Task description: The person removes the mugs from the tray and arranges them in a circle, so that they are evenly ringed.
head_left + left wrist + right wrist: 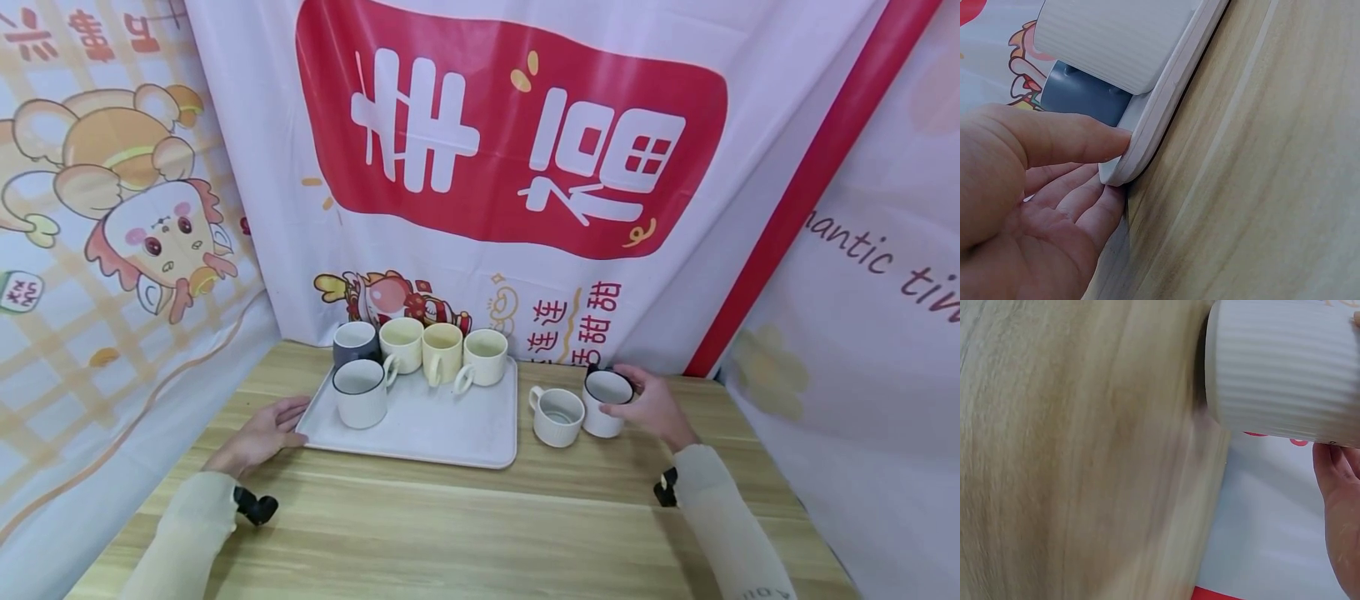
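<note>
My left hand (261, 433) holds the near left corner of a white tray (450, 425). In the left wrist view the thumb (1079, 139) lies on the tray's rim and the other fingers reach beneath the corner. To the right of the tray, my right hand (654, 408) grips a white mug with a dark rim (602, 421) near its top, thumb on the near side. That mug's ribbed wall (1285, 369) fills the upper right of the right wrist view. Just left of it stands a smaller white mug (558, 423), its handle turned left.
On the tray stand a dark grey mug (355, 342), a white dark-rimmed mug (362, 400) in front of it, and a row of pale yellow mugs (405, 350) along the back. The wooden table (480, 533) ends at a printed cloth backdrop (510, 250).
</note>
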Tool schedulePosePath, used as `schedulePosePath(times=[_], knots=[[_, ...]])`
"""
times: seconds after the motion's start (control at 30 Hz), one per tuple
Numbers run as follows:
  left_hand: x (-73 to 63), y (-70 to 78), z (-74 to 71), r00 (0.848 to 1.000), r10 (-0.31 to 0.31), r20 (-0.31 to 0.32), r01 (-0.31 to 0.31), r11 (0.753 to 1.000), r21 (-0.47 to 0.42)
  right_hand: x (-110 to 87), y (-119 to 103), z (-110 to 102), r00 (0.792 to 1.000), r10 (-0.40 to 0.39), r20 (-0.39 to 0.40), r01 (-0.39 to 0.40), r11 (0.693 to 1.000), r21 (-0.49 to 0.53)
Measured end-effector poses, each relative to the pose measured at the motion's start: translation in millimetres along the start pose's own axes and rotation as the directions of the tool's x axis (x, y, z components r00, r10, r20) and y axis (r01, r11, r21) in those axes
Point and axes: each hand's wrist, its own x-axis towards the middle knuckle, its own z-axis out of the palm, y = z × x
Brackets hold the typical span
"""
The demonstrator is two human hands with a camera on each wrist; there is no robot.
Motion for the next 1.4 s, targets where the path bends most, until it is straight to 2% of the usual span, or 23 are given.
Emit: schedulePosePath(times=[0.37,0.73,0.87,0.97,1.2,1.4], knots=[[0.3,-1.8,-0.1,1.000,0.009,0.007,-0.009,1.000,-0.013,2.1,5.6,6.7,0.999,0.047,0.023,-0.048,0.999,0.021],[-0.4,0.4,0.5,1.000,-0.001,0.001,0.001,1.000,-0.024,3.1,-3.2,4.6,0.995,0.055,0.079,-0.051,0.998,-0.042],[-1.5,2.1,1.1,1.000,-0.007,-0.002,0.007,1.000,-0.024,4.4,-8.1,2.2,0.994,0.036,0.101,-0.027,0.996,-0.088],[-2.3,3.0,1.9,1.000,-0.007,-0.004,0.007,1.000,-0.026,6.2,-15.3,-2.6,0.991,0.036,0.129,-0.019,0.991,-0.129],[-2.0,2.5,1.5,1.000,0.008,-0.001,-0.008,1.000,-0.031,11.9,-43.5,-14.6,0.977,0.102,0.185,-0.065,0.978,-0.197],[-0.3,0.9,0.9,1.000,-0.001,-0.001,0.001,1.000,-0.025,13.4,-67.5,-14.2,0.979,0.048,0.200,-0.005,0.978,-0.210]])
